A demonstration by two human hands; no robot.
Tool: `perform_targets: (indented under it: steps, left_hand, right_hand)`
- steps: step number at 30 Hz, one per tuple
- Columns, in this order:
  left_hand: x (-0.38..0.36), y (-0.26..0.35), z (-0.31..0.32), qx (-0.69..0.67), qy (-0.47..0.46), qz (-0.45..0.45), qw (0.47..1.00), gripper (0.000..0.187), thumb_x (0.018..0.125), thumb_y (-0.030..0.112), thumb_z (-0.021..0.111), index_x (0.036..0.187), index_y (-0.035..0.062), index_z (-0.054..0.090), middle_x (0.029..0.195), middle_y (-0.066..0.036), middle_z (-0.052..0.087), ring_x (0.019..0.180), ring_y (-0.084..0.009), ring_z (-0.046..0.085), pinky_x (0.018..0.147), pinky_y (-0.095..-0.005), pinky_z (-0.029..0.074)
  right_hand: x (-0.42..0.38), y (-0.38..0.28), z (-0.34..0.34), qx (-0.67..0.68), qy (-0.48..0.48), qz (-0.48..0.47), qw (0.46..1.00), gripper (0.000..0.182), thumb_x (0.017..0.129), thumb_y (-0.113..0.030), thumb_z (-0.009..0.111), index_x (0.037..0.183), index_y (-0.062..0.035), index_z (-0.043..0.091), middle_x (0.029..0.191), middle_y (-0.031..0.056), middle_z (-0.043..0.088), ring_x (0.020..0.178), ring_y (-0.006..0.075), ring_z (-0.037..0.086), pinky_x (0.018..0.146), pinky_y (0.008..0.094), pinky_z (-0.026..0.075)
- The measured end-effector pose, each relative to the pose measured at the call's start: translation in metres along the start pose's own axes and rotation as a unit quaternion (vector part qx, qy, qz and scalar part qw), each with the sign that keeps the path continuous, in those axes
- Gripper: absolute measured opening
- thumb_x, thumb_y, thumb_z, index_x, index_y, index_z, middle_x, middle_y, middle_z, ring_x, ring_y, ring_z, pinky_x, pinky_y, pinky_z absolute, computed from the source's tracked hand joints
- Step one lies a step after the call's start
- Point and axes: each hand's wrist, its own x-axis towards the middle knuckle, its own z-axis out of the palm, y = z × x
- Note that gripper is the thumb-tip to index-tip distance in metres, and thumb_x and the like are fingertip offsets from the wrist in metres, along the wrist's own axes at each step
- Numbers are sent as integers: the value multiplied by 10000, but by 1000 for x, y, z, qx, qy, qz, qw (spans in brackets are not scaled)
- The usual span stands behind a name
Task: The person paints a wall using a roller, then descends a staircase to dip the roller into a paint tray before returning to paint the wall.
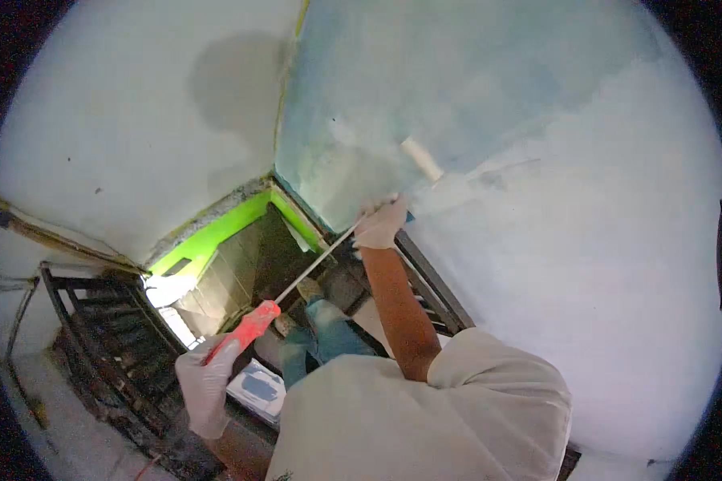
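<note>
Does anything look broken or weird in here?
Yes, two things. The wall with the roller over it, the painted wall, looks blotchy, its bluish patches ending unevenly against white. And the grey edge above the bright green strip looks rough and crumbly, so it may be damaged.

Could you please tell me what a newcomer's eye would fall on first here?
Probably the red-orange handle at lower left, held by the gloved left hand. Next, perhaps, the bright green band left of centre, then the pale roller at the bluish wall, upper centre.
</note>
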Motion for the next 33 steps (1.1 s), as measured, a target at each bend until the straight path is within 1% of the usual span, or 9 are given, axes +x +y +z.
perform_targets:
  steps: [4, 8, 9, 17, 19, 24, 29, 31, 33]
  left_hand:
    - [20, -7, -1, 43, 14, -4, 999, 199, 787, 102, 671, 906, -55, 702, 746, 11, 619, 652, -69, 544, 604, -215, 437]
    - [8, 18, -19, -17, 1, 61, 998, 218, 779, 110, 655, 901, -65, 697, 656, 28, 553, 568, -53, 475, 514, -208, 369]
    - [11, 25, -18, -20, 6, 91, 996, 240, 791, 191, 643, 875, -29, 685, 607, 38, 521, 496, -31, 405, 445, -193, 265]
    - [30, 84, 17, -54, 30, 261, 963, 172, 804, 171, 631, 723, 18, 640, 650, 15, 501, 545, -36, 419, 463, -195, 290]
    - [37, 84, 25, -99, -16, 226, 969, 255, 790, 198, 691, 931, -14, 688, 713, 38, 568, 632, -45, 476, 551, -199, 351]
    - [81, -14, 33, -74, -53, 93, 992, 225, 791, 174, 686, 924, -8, 692, 621, 20, 553, 483, -61, 460, 437, -203, 316]
    - [80, -94, 24, -81, -59, 51, 994, 218, 789, 184, 688, 864, -20, 681, 580, 2, 534, 455, -58, 449, 410, -201, 295]
    - [82, -106, 19, -60, -60, 40, 996, 251, 792, 222, 695, 865, -16, 664, 572, -6, 533, 431, -64, 443, 383, -202, 290]
    - [84, -79, 36, -79, -72, 62, 992, 256, 809, 243, 688, 847, -6, 639, 563, -8, 530, 404, -70, 430, 361, -201, 286]
  right_hand:
    - [9, 6, -4, 80, -20, 72, 994, 361, 953, -368, 431, 646, -193, 355, 513, -65, 242, 402, 100, 212, 348, 258, 195]
    - [-33, -44, 56, 124, -124, 24, 984, 350, 977, -315, 370, 664, -160, 348, 545, -54, 240, 428, 97, 206, 357, 258, 177]
    - [-39, -57, 72, 144, -163, 10, 976, 362, 984, -309, 349, 654, -162, 340, 548, -50, 233, 433, 99, 193, 358, 258, 175]
    - [-68, -158, 168, 228, -436, -101, 865, 422, 996, -315, 338, 607, -172, 258, 536, -44, 169, 446, 96, 134, 365, 240, 155]
    - [-73, -175, 175, 222, -401, -93, 884, 432, 989, -326, 380, 608, -172, 250, 524, -48, 157, 437, 89, 139, 364, 235, 154]
    - [-77, -129, 132, 124, -193, -60, 972, 446, 968, -398, 440, 591, -202, 305, 490, -60, 223, 392, 84, 205, 344, 244, 189]
    - [-18, -43, 44, 104, -157, -18, 982, 403, 956, -408, 464, 627, -206, 350, 506, -67, 267, 394, 93, 211, 348, 257, 179]
    - [-23, -41, 41, 66, 1, 24, 998, 388, 951, -416, 466, 644, -205, 357, 513, -66, 272, 395, 103, 217, 351, 266, 164]
    - [-26, -60, 63, 81, -86, -14, 993, 386, 948, -412, 469, 643, -206, 355, 516, -66, 276, 397, 106, 215, 352, 270, 162]
